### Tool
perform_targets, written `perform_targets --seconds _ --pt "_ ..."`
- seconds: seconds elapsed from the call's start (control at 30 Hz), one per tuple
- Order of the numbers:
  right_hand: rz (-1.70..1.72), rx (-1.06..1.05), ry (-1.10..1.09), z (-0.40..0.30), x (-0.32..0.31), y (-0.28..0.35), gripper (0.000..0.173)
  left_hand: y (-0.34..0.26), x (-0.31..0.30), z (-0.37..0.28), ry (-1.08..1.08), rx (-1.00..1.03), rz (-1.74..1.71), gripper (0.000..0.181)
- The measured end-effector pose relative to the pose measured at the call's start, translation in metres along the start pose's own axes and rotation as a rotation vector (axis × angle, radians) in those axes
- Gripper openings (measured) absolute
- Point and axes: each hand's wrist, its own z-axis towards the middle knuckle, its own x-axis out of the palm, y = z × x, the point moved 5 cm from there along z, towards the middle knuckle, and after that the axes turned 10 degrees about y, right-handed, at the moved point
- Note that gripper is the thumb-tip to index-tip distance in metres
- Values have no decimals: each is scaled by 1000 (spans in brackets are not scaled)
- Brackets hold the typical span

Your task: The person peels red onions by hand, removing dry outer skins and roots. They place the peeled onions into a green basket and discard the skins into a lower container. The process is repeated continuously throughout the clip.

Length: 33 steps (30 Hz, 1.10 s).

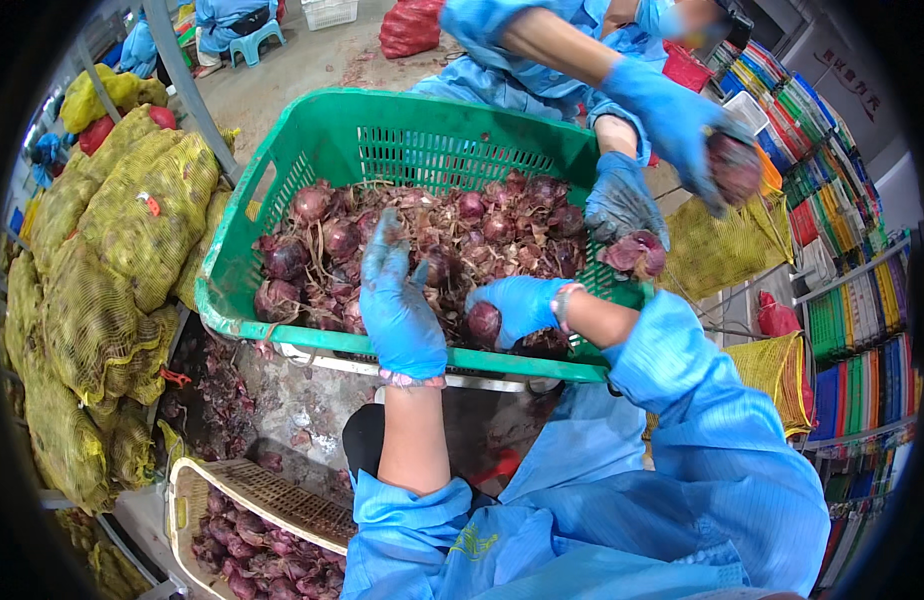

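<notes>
In front of me a green plastic crate (274,154) holds several red onions (285,257) among loose dry skins (522,259). My right hand (528,307), in a blue glove, is closed around a red onion (483,322) by the crate's near side. To its left, my left hand (402,307) rises above the near rim in a soiled blue glove. Its fingers point up and the thumb stands apart, with nothing visible in the grasp. The palm side is partly turned from view.
Across the crate, a co-worker's gloved hand (668,112) carries a blurred onion (734,169); their other hand (625,196) is over an onion (634,255) at the right rim. Yellow mesh sacks (124,225) are piled left. A pale crate (263,495) of onions (267,551) stands below. Stacked crates (844,315) line the right.
</notes>
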Motion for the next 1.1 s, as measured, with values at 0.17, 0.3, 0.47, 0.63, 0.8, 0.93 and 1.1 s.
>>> perform_targets --seconds 0.17,0.3,0.47,0.63,0.8,0.93,1.1 --pt "578 -111 -553 -52 -31 11 77 7 25 -4 316 -133 264 45" --pt "1036 -389 -820 -53 -36 -4 50 19 53 -11 598 -208 384 73" --pt "1001 -397 -827 -45 -16 -2 41 42 27 -1 454 -84 1024 100" --pt "1080 -503 -851 -46 -16 -2 35 19 39 -11 368 -130 953 86" --pt "1069 -494 -952 -45 -15 -10 30 13 37 -7 371 -100 549 55" --pt "1066 -489 -786 -48 -18 -1 38 6 35 -7 365 -71 355 47" --pt "1076 -694 -667 -52 -20 2 60 2 39 -7 308 24 447 39"
